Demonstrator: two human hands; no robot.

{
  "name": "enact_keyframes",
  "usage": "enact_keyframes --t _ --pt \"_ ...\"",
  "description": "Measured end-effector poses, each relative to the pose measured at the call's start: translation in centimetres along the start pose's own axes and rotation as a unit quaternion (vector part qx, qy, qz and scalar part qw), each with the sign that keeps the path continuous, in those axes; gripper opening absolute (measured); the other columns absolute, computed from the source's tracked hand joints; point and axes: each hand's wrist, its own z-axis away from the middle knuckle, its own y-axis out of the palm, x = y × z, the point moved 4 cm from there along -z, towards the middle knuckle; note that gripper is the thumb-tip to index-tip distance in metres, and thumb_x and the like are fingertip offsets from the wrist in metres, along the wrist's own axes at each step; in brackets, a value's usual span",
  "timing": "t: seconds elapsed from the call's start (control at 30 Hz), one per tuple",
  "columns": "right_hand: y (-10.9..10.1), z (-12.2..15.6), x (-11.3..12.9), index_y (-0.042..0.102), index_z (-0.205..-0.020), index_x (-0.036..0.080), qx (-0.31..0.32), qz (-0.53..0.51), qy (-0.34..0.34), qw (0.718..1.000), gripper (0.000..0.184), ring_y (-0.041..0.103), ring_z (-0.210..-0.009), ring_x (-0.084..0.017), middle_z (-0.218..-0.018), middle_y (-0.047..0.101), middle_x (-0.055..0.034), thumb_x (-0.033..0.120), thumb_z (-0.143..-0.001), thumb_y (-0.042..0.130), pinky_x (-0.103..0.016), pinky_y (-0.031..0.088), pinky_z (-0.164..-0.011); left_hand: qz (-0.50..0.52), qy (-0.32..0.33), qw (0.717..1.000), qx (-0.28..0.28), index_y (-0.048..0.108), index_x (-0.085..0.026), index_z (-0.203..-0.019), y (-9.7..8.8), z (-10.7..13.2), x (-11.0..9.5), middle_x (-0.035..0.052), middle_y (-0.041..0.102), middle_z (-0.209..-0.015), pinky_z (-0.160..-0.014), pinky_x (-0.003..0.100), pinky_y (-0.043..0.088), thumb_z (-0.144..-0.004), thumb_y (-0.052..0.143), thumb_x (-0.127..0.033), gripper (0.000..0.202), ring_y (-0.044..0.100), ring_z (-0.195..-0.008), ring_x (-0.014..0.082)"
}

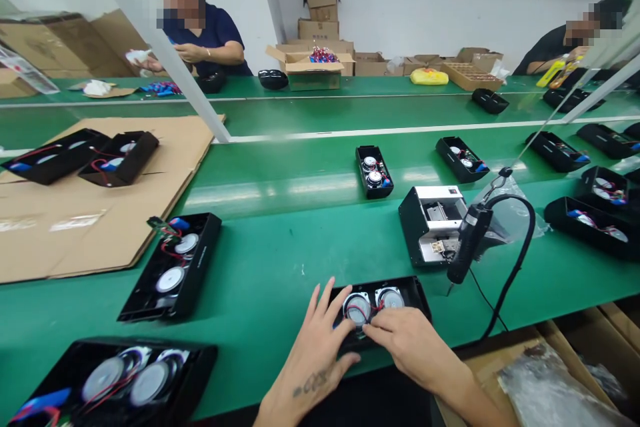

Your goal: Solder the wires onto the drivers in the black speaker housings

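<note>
A black speaker housing [419, 293] lies lengthwise before me at the bench's front edge, its hollow side up. Two round silver speaker drivers [358, 311] with thin red wires sit inside it. My left hand [323, 340] reaches over the left end of the housing, fingers spread apart, some touching its edge and the left driver. From the right, my right hand [407, 340] reaches in with fingertips pinched together by the lower side of the left driver. Whatever is between those fingertips is hidden. A black electric screwdriver [470, 240] hangs on a cord to the right.
A black-and-white screw feeder [433, 223] stands behind the screwdriver. Open housings lie at left [173, 267], near left [125, 380] and right [593, 227]. Flat cardboard [100, 213] covers the left bench. Cartons [540, 360] sit below right. Two people work across the bench.
</note>
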Motion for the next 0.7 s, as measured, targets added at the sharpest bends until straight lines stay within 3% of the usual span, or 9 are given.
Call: enact_keyframes --t 0.17,0.27,0.5,0.7 --pt "0.7 -0.9 0.6 0.071 -0.103 0.018 0.065 0.074 0.022 0.995 0.02 0.07 -0.082 -0.023 -0.091 0.077 -0.0046 0.001 -0.094 0.064 -0.037 0.049 -0.071 -0.042 0.015 0.999 0.008 0.075 -0.021 -0.111 1.6 -0.4 0.0 0.0148 0.049 -0.167 -0.124 0.083 0.035 -0.072 0.098 -0.023 0.046 0.019 -0.165 0.0525" --pt "0.7 -1.1 0.6 0.071 -0.102 0.018 0.087 0.074 0.017 0.993 0.022 0.069 -0.082 -0.023 -0.092 0.076 -0.0043 0.0 -0.094 0.062 -0.037 0.047 -0.069 -0.032 0.019 0.999 0.004 0.077 -0.022 -0.113 2.0 -0.6 0.1 0.0134 0.055 -0.163 -0.123 0.084 0.034 -0.073 0.096 -0.021 0.044 0.021 -0.164 0.0529" --pt "1.0 -0.8 0.3 0.072 -0.111 0.018 0.141 0.056 0.014 0.988 0.036 0.066 -0.077 -0.021 -0.097 0.075 -0.0051 -0.004 -0.088 0.054 -0.038 0.043 -0.067 -0.005 0.04 0.999 0.002 0.08 -0.024 -0.109 2.7 -0.5 0.1 0.0077 0.062 -0.157 -0.13 0.085 0.012 -0.082 0.088 -0.022 0.029 0.012 -0.167 0.0488" --pt "1.1 -0.5 0.3 0.072 -0.117 0.018 0.148 -0.022 0.034 0.988 0.033 0.066 -0.083 -0.024 -0.102 0.076 -0.0086 0.01 -0.089 0.056 -0.04 0.046 -0.078 -0.006 0.038 0.999 0.015 0.078 -0.022 -0.11 2.7 -0.4 0.1 0.0061 0.059 -0.16 -0.128 0.088 0.0 -0.083 0.087 -0.026 0.029 0.0 -0.167 0.0501"
